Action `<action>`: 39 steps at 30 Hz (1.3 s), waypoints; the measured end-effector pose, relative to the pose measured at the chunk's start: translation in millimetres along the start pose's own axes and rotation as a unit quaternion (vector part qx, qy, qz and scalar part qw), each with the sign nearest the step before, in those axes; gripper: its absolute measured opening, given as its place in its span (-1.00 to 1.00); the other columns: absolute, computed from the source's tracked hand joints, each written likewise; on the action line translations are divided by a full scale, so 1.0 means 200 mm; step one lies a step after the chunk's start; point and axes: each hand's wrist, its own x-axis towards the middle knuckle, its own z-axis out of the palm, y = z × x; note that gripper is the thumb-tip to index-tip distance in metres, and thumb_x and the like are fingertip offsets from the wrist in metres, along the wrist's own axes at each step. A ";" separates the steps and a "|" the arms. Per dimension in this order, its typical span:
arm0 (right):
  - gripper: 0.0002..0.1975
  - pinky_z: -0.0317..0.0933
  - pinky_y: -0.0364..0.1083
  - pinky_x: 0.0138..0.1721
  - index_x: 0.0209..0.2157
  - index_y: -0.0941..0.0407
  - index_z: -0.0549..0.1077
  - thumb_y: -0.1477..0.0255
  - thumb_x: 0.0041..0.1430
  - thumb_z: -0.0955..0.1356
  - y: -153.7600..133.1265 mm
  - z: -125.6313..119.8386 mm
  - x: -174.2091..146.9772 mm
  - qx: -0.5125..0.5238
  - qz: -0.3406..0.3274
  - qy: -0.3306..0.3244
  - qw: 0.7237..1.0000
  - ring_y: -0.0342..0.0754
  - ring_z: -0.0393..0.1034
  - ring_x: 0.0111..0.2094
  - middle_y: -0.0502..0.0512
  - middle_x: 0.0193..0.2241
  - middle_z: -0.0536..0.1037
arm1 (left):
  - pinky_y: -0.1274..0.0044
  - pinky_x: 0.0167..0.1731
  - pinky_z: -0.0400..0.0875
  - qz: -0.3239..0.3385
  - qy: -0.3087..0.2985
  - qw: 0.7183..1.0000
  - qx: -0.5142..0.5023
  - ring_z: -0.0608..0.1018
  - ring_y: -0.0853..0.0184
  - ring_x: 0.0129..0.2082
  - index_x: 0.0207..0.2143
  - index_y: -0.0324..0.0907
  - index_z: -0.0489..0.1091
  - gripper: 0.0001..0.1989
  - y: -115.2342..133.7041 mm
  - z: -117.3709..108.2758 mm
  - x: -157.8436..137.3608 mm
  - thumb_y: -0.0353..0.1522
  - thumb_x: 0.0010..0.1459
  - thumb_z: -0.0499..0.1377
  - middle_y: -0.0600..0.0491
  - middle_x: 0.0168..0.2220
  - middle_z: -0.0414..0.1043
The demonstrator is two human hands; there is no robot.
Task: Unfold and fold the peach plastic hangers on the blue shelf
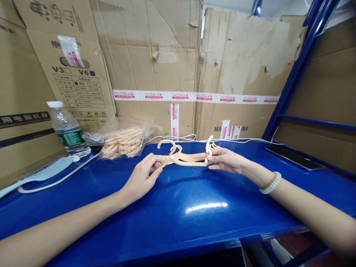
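Observation:
A peach-coloured plastic clothes hanger [189, 163] stretches between my hands just above the blue tabletop [178, 211]. Its hook points up and left. My left hand [143, 176] is closed on its left arm, thumb in front and fingers behind. At the other end, my right hand [229, 160] pinches the hanger's right tip, close to another upright hook piece [209, 144]; whether that piece belongs to the same hanger I cannot tell. Behind lie more hangers of the same colour [191, 156], overlapping and partly hidden by the front one and my right fingers.
A clear plastic bag [125, 139] of peach-coloured hangers lies at the back left. Beside it stand a water bottle [69, 135] and a pale hairbrush-like object [52, 168]. A dark phone-like slab [294, 157] rests at right. Cardboard [155, 66] and a white cable [239, 141] line the back.

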 end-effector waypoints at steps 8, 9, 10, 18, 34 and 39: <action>-0.88 0.41 -0.01 -0.13 -0.38 0.22 0.41 0.53 0.07 0.44 0.00 0.01 0.00 0.035 0.044 -0.025 0.998 0.04 0.52 -0.20 0.22 -0.27 0.57 | 0.57 -0.33 0.32 0.021 0.014 1.000 0.002 0.37 0.38 -0.38 -0.20 -0.16 0.35 -0.85 0.00 0.00 -0.01 -0.44 0.23 0.02 0.10 -0.39 0.23; -0.91 0.40 0.01 -0.12 -0.38 0.22 0.40 0.54 0.09 0.41 0.00 0.01 0.00 0.037 0.050 -0.020 0.998 0.05 0.52 -0.20 0.23 -0.27 0.57 | 0.57 -0.33 0.32 0.023 0.015 1.000 0.005 0.37 0.38 -0.38 -0.20 -0.16 0.35 -0.85 0.00 0.01 -0.01 -0.44 0.23 0.02 0.10 -0.39 0.23; -0.93 0.41 0.02 -0.12 -0.38 0.22 0.39 0.56 0.11 0.39 -0.01 0.01 -0.01 0.041 0.054 -0.013 0.998 0.06 0.53 -0.21 0.22 -0.29 0.57 | 0.57 -0.33 0.32 0.025 0.015 1.000 0.008 0.37 0.37 -0.38 -0.21 -0.16 0.35 -0.85 0.00 0.00 0.00 -0.44 0.23 0.02 0.10 -0.39 0.23; -0.90 0.47 -0.03 -0.27 -0.40 0.20 0.32 0.65 0.11 0.33 -0.02 0.06 -0.01 0.064 0.056 0.031 0.996 0.07 0.55 -0.29 0.11 -0.37 0.57 | 0.57 -0.30 0.31 0.038 0.004 0.999 0.011 0.37 0.38 -0.35 -0.16 -0.14 0.34 -0.82 0.00 0.00 0.00 -0.49 0.22 0.03 0.10 -0.36 0.24; -0.80 0.48 -0.15 -0.42 -0.48 0.17 0.25 0.67 0.10 0.35 0.03 0.11 -0.01 -0.033 -0.034 0.095 0.994 -0.09 0.51 -0.50 0.06 -0.54 0.51 | 0.55 -0.32 0.28 0.051 -0.010 0.999 0.011 0.36 0.37 -0.36 -0.18 -0.16 0.33 -0.83 -0.02 0.01 -0.01 -0.50 0.23 0.02 0.09 -0.36 0.25; -0.76 0.47 -0.13 -0.46 -0.49 0.14 0.21 0.68 0.06 0.34 0.05 0.15 -0.01 -0.045 -0.074 0.138 0.987 -0.12 0.48 -0.56 -0.03 -0.61 0.45 | 0.54 -0.32 0.29 0.039 -0.024 0.999 -0.010 0.36 0.36 -0.34 -0.16 -0.17 0.34 -0.81 0.00 0.01 -0.02 -0.51 0.23 0.00 0.06 -0.33 0.26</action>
